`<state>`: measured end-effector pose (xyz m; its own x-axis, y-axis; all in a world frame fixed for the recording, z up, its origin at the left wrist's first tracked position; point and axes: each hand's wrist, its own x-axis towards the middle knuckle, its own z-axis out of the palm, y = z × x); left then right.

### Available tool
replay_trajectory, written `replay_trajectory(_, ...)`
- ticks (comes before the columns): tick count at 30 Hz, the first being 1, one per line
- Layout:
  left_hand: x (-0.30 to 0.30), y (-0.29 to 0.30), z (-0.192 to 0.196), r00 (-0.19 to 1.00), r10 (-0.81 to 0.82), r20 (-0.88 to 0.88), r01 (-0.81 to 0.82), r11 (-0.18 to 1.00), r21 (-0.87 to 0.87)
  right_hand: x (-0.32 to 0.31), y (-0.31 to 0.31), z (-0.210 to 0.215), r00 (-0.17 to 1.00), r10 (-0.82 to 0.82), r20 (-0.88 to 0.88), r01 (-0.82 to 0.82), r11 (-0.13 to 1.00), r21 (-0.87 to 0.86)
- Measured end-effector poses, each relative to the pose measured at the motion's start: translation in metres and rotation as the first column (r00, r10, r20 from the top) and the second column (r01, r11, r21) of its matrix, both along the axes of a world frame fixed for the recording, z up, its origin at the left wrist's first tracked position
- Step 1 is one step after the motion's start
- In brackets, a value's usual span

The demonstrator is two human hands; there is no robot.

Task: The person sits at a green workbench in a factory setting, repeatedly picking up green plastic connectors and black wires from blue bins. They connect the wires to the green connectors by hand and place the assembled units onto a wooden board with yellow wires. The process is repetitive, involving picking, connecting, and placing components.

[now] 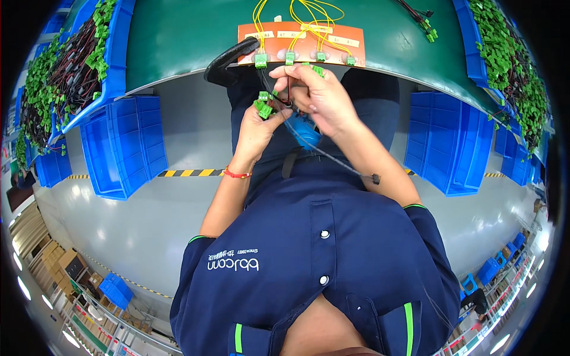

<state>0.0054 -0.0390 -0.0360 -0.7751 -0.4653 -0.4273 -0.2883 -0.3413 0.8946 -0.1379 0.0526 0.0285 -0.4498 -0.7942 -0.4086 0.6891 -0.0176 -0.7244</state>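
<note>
My left hand [256,130], with a red bracelet at its wrist, is closed round several green terminal plugs [263,108] on dark wires. My right hand [323,98] reaches up to the table's edge, its thumb and fingertips pinched on a dark-wired plug just below the second green socket [290,57]. Fingers hide most of that plug. Another green plug [318,70] shows behind the right knuckles. The sockets sit in a row on an orange-red board [300,37], with yellow wires [314,13] rising from them. A dark cable [335,159] trails across my right forearm to a small black connector [374,178].
The green table [184,35] carries the board at its near edge, beside a black curved handle-like part [228,59]. Blue bins [119,53] heaped with wired green plugs flank both sides. Blue crates [123,145] stand below. More wired plugs [428,29] lie at the far right.
</note>
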Motion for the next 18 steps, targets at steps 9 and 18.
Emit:
replay_trajectory(9, -0.006, 0.003, 0.014, 0.980, 0.050, -0.195, 0.008, 0.958, 0.287, -0.022, 0.081, -0.045, 0.989, 0.137, -0.063, -0.120, 0.967, 0.227)
replay_trajectory(18, 0.003, 0.009, 0.012, 0.959, -0.017, -0.283, 0.176, 0.818, 0.548, -0.024, 0.090, -0.076, 0.954, -0.214, 0.208, 0.222, 0.975, -0.014)
